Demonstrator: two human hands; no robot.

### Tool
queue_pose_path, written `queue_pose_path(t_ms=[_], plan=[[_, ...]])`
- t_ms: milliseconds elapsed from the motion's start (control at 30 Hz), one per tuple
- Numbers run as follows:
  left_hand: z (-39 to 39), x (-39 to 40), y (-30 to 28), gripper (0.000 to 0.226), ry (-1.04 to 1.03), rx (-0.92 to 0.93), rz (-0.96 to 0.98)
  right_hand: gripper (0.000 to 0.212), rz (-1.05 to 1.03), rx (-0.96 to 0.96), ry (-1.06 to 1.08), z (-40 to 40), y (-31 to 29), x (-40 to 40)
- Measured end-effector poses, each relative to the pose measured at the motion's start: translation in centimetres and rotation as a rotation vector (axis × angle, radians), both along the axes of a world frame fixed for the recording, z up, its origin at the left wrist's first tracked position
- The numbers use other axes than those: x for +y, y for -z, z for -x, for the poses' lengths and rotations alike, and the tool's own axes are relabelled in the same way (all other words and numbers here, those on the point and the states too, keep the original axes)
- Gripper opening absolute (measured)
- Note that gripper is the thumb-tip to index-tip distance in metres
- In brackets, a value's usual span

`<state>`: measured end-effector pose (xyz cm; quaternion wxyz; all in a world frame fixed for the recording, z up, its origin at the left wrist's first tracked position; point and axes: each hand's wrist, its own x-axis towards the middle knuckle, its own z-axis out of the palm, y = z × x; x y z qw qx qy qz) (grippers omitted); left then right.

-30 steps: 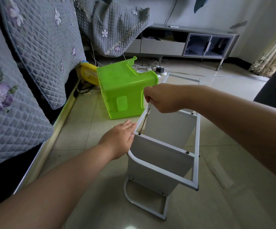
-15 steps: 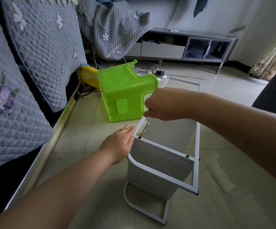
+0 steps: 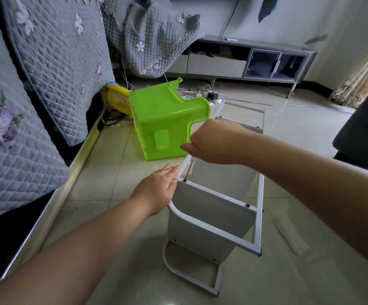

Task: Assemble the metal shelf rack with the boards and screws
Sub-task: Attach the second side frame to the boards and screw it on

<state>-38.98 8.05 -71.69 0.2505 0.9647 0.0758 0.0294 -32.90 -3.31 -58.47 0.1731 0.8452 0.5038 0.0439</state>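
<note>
A white metal shelf rack (image 3: 258,208) lies on its side on the tiled floor, with grey boards (image 3: 209,219) fitted between its tubes. My left hand (image 3: 156,190) presses with straight fingers against the rack's left tube near a corner. My right hand (image 3: 213,143) hovers above that corner and grips the handle of a thin screwdriver (image 3: 189,170). The tool's tip sits on a screw (image 3: 185,180) at the board's top left corner. Another screw (image 3: 247,205) shows at the board's right end.
A bright green plastic stool (image 3: 167,119) lies tipped just behind the rack. A yellow object (image 3: 118,101) and a power strip with cables (image 3: 200,94) lie further back. A quilted grey sofa (image 3: 24,106) runs along the left; a TV cabinet (image 3: 244,60) stands at the far wall.
My right hand has turned over the screwdriver, its thumb now pointing left, and sits slightly lower. My left hand stays against the rack's tube.
</note>
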Motion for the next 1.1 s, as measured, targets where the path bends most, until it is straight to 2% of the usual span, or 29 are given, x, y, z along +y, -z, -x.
queue_pose_path(t_ms=[100, 200, 267, 367, 433, 500, 600, 667, 800, 900, 1033, 1100], plan=[[-0.1, 0.0, 0.2, 0.045, 0.006, -0.002, 0.011, 0.044, -0.062, 0.108, 0.028, 0.0, 0.3, 0.2], [0.0, 0.1, 0.2, 0.045, 0.010, -0.009, 0.025, 0.009, -0.059, 0.239, -0.039, -0.3, 0.3, -0.5], [0.1, 0.2, 0.2, 0.045, 0.009, -0.018, 0.029, 0.017, -0.063, 0.169, -0.014, -0.5, 0.2, -1.1], [0.3, 0.2, 0.3, 0.045, 0.004, -0.026, 0.041, 0.038, 0.022, -0.045, -0.025, -0.6, 0.2, -1.2], [0.3, 0.1, 0.4, 0.045, 0.003, -0.025, 0.045, 0.044, 0.038, -0.030, 0.051, -0.4, 0.2, -1.2], [0.3, 0.1, 0.4, 0.045, 0.003, -0.024, 0.041, 0.037, 0.010, 0.086, 0.096, -0.5, 0.4, -1.2], [0.2, 0.1, 0.3, 0.045, 0.001, -0.023, 0.043, 0.009, 0.014, 0.232, 0.063, -0.4, 0.0, -1.4], [0.1, 0.1, 0.4, 0.045, -0.007, -0.025, 0.052, 0.015, -0.003, 0.201, 0.045, -0.5, 0.0, -1.5], [0.0, 0.1, 0.7, 0.045, -0.016, -0.034, 0.092, 0.035, 0.019, 0.002, 0.019, -0.1, 0.6, -1.0], [0.2, 0.1, 0.7, 0.044, -0.012, -0.038, 0.103, 0.030, 0.060, -0.011, 0.043, -0.2, 0.5, -0.8], [0.2, 0.1, 0.5, 0.044, -0.008, -0.031, 0.088, 0.005, 0.064, 0.198, 0.076, 0.1, -0.7, -1.3], [0.2, 0.1, 0.5, 0.044, -0.008, -0.024, 0.081, 0.010, 0.020, 0.190, 0.072, 0.3, -0.5, -1.2]])
